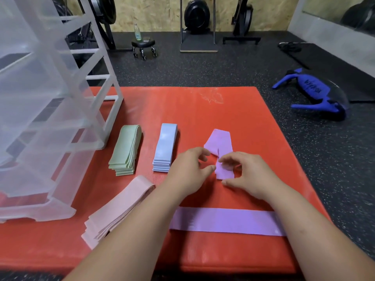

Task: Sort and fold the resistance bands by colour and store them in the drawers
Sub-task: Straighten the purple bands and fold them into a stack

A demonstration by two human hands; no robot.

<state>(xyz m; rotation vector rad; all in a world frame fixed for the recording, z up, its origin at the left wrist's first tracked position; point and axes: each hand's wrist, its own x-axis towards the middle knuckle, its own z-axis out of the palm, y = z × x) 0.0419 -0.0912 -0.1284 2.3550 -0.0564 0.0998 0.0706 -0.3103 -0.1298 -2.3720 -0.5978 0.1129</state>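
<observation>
On the red mat (203,110) lie sorted piles: a green stack (125,149), a light blue stack (165,147) and a pink stack (119,207) nearer me. A purple band (220,142) lies folded at the right, its two ends splayed apart. My left hand (187,169) hovers at its left edge with fingers loosely curled. My right hand (243,171) pinches the band's near end with fingertips. Another purple band (225,221) lies flat across the mat under my forearms.
A clear plastic drawer unit (50,110) stands at the left on the mat's edge. Beyond the mat is black rubber floor with a blue ab roller (316,94), a small wheeled stool (143,46) carrying a bottle, and gym machines along the back wall.
</observation>
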